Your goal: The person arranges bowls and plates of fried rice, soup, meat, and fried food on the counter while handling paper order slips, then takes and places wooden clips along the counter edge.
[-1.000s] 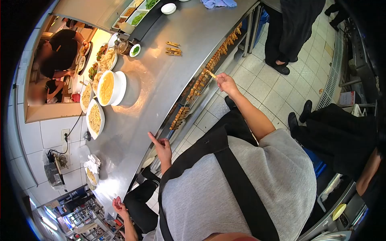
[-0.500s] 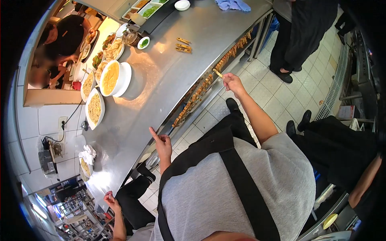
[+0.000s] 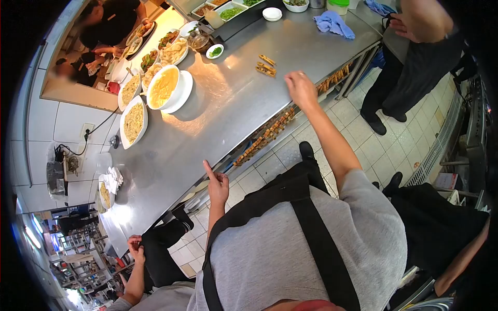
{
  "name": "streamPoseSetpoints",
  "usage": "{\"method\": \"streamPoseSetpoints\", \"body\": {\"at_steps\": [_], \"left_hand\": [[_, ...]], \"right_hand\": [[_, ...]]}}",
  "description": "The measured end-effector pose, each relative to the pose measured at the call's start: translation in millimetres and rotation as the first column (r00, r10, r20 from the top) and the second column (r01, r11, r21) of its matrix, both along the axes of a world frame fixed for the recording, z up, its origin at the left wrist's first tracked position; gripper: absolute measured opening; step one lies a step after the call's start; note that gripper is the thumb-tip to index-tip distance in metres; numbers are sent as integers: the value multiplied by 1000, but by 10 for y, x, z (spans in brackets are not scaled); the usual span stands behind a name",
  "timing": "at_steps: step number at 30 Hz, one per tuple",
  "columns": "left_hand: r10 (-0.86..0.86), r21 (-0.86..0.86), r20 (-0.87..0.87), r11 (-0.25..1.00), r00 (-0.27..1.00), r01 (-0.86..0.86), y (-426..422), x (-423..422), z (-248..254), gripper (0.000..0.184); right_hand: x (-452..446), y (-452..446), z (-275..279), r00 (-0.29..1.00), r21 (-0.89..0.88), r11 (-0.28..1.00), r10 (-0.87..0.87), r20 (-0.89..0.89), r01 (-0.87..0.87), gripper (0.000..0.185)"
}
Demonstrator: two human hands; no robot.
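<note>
My right hand (image 3: 302, 89) is over the counter edge, its fingers closed. The clothespin it held half a second ago is now hidden by the fingers. Just left of it on the steel counter (image 3: 207, 135) lie several wooden clothespins (image 3: 266, 68). A row of similar clothespins (image 3: 267, 136) is clipped along the rail under the counter's front edge. My left hand (image 3: 218, 185) hovers near that edge, index finger stretched out and the other fingers curled, with nothing visible in it.
A bowl of yellow soup (image 3: 165, 85), plates of fried rice (image 3: 134, 123) and other dishes stand by the serving window. A blue cloth (image 3: 333, 24) lies farther along the counter. One co-worker (image 3: 415, 67) stands at the far end; another person's hand (image 3: 136, 249) is at lower left.
My right hand has moved up from the rail to above the counter, and the clothespin no longer shows. My left hand keeps its pose. The view has shifted, and the far co-worker's arm appears.
</note>
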State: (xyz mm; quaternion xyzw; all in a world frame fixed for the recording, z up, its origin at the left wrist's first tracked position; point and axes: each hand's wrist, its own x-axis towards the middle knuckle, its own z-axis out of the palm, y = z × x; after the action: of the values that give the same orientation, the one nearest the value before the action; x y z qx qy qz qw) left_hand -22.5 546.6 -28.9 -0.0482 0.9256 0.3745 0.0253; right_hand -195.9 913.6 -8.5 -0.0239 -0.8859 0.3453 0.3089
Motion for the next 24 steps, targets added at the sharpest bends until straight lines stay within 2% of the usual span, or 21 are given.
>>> {"method": "streamPoseSetpoints", "body": {"at_steps": [2, 5, 9, 13, 16, 19, 21, 23, 24], "left_hand": [[3, 3, -10, 1000, 1000, -3, 7, -2, 10, 86], [14, 5, -30, 1000, 999, -14, -2, 4, -11, 86], [38, -13, -32, 999, 999, -39, 19, -3, -11, 86], [42, -34, -35, 998, 998, -44, 26, -4, -9, 85], [27, -50, -54, 998, 998, -30, 9, -4, -21, 85], [10, -34, -112, 999, 994, -14, -18, 1, -90, 85], [32, -35, -84, 999, 996, -35, -45, -11, -128, 86], [41, -53, -50, 998, 998, -43, -60, -8, -125, 86], [46, -41, -37, 998, 998, -48, -58, -4, -108, 86]], "right_hand": [[-248, -157, 2, 999, 5, 999, 32, 24, -32, 9], [-403, -243, -41, 998, 147, 988, 29, 59, -38, 10], [-300, -300, 61, 956, 87, 980, 150, 252, -177, 16], [-473, -344, 155, 976, 201, 970, 99, 196, -139, 14], [-595, -295, 231, 965, 464, 847, 202, 168, -258, 15], [-662, -229, 189, 920, 589, 715, 366, 142, -376, 12], [-498, -268, 315, 878, 532, 700, 414, 240, -475, 9], [-294, -266, 403, 868, 396, 773, 437, 235, -496, 9], [-137, -273, 528, 878, 312, 832, 368, 306, -458, 11]]}}
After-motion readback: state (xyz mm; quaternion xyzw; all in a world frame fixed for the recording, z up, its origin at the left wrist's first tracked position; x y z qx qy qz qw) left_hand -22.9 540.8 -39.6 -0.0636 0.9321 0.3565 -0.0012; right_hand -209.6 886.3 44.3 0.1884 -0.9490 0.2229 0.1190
